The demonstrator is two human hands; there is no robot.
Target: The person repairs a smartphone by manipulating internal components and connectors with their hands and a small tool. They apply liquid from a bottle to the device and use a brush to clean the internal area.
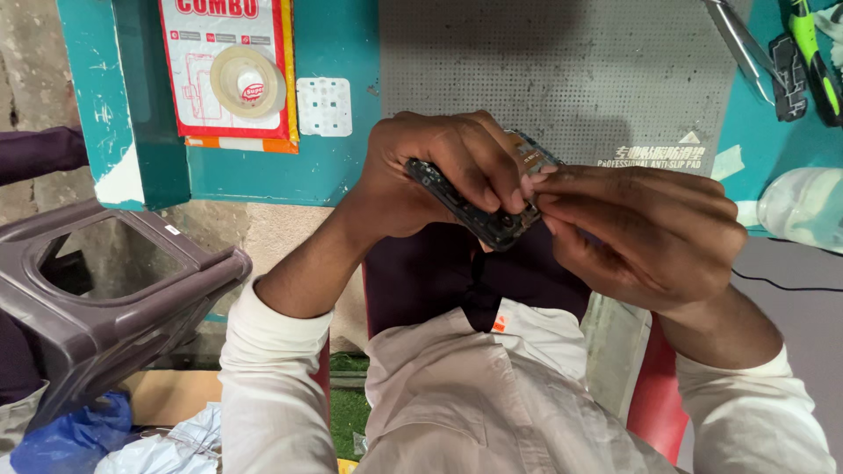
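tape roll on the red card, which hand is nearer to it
Left. The left hand, gripping the dark phone frame, sits just right of the tape roll and lower; the right hand is farther right.

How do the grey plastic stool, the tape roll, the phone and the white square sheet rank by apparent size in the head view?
1. grey plastic stool, nearer the camera.
2. phone, partly covered by both hands.
3. tape roll and white square sheet: too alike to rank.

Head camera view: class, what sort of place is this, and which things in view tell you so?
Probably a phone repair bench. Both hands, left hand and right hand, hold an opened phone above a grey anti-slip work mat, with tweezers and a tape roll nearby.
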